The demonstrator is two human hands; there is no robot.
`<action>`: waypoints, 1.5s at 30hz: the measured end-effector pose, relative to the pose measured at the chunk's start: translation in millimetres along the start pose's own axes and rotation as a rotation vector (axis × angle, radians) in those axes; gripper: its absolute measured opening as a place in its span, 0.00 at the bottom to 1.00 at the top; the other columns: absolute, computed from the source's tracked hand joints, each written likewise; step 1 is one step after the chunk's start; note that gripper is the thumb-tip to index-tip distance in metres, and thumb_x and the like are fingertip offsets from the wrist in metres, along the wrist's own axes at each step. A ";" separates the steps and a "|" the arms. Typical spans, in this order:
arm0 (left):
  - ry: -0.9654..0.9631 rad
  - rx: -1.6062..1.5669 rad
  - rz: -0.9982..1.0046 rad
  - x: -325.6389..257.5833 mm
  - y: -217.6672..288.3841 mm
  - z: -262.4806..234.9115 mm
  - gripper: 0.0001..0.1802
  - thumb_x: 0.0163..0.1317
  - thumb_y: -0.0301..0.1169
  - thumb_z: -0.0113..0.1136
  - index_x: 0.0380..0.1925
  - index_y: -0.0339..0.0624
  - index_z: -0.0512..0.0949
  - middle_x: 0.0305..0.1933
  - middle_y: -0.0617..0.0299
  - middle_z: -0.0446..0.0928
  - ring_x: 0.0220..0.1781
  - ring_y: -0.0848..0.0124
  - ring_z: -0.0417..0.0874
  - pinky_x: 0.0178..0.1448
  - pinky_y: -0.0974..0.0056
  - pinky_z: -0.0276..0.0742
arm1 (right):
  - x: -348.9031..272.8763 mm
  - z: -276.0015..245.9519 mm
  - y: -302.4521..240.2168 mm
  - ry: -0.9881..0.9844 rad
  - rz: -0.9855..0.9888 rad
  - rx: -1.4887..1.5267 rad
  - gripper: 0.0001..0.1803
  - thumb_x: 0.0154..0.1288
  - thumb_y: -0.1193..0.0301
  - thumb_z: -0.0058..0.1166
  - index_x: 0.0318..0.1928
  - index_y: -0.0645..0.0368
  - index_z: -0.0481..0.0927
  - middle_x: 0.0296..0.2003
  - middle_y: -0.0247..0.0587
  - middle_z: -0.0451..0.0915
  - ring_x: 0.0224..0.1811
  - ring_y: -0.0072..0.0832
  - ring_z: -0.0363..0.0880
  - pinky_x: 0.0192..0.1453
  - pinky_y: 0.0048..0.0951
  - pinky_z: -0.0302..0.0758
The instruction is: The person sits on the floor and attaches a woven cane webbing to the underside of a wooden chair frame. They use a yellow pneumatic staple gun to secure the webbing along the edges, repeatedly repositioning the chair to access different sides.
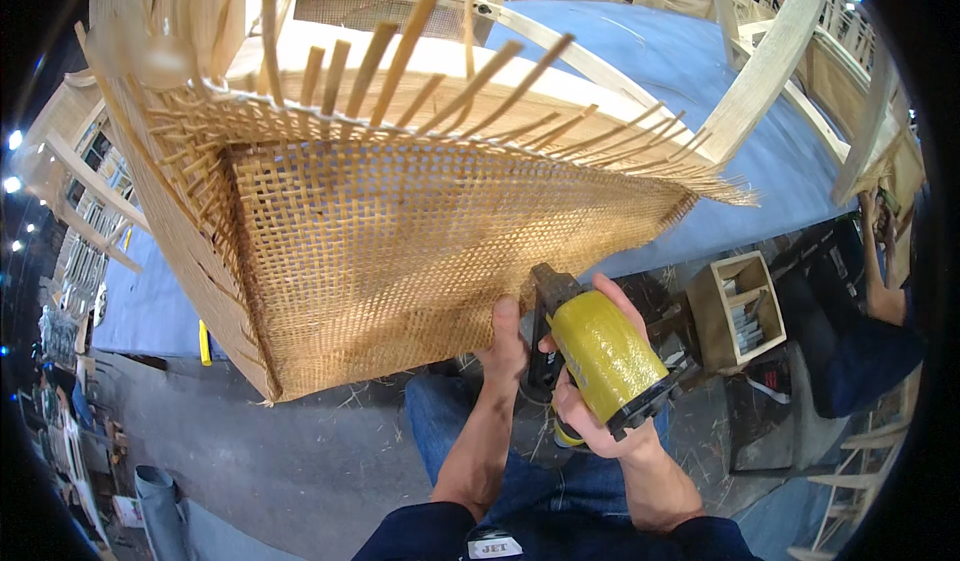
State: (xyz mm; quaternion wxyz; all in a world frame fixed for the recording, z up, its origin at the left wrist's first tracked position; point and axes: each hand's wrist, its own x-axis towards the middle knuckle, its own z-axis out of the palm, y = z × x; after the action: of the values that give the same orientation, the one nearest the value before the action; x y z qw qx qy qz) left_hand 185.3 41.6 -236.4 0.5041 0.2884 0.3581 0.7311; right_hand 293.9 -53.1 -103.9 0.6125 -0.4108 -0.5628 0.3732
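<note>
A sheet of woven rattan webbing (370,231) hangs over a pale wooden chair frame (185,251), its loose cane ends sticking up along the far edge. At the webbing's near edge my left hand (505,346) pinches it, thumb on top and the other fingers mostly hidden. Just to the right, my right hand (605,431) is wrapped round a yellow and black staple gun (605,351), apparently air-powered. The gun's dark nose meets or nearly meets the webbing edge beside my left thumb; I cannot tell whether it touches.
A blue-covered table (640,46) bears the chair frame and other wooden frames. An open wooden box (705,311) with strips of silvery staples stands at the right. Beyond it another person's arm (885,286) shows. Straw-like scraps litter the grey floor (330,451).
</note>
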 end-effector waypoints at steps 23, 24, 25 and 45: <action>-0.118 0.051 -0.046 6.3 32.8 15.8 0.19 0.75 0.41 0.58 0.56 0.39 0.75 0.47 0.63 0.78 0.41 0.78 0.77 0.40 0.70 0.73 | -3.8 -2.3 -12.0 -0.018 -0.029 0.129 0.49 0.50 0.85 0.58 0.76 0.65 0.58 0.54 0.42 0.79 0.53 0.26 0.81 0.65 0.30 0.73; -0.107 0.072 -0.074 16.4 22.2 -6.7 0.20 0.75 0.40 0.57 0.58 0.38 0.74 0.50 0.61 0.78 0.45 0.76 0.77 0.44 0.68 0.74 | -13.0 -2.6 -13.7 -0.036 -0.007 0.164 0.49 0.50 0.85 0.58 0.76 0.64 0.57 0.54 0.43 0.79 0.51 0.26 0.81 0.62 0.29 0.73; -0.098 0.090 -0.101 30.7 7.9 -27.3 0.21 0.76 0.39 0.56 0.60 0.36 0.73 0.54 0.59 0.77 0.48 0.74 0.77 0.49 0.67 0.74 | -22.5 -2.8 -15.5 -0.056 0.016 0.200 0.49 0.51 0.85 0.58 0.76 0.63 0.56 0.54 0.44 0.79 0.48 0.25 0.80 0.59 0.28 0.73; -0.219 -0.218 -0.194 -39.6 62.5 0.8 0.29 0.76 0.40 0.52 0.71 0.42 0.59 0.71 0.54 0.66 0.74 0.55 0.68 0.78 0.53 0.65 | -70.1 -40.4 27.0 0.107 0.121 0.362 0.50 0.48 0.84 0.54 0.76 0.69 0.54 0.51 0.46 0.81 0.54 0.31 0.82 0.64 0.30 0.73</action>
State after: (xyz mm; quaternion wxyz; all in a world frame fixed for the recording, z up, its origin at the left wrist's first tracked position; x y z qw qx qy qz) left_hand 165.6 -10.2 -187.4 0.6365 0.2742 0.2459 0.6777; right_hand 328.1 -110.5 -156.8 0.6820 -0.3464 -0.4274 0.4820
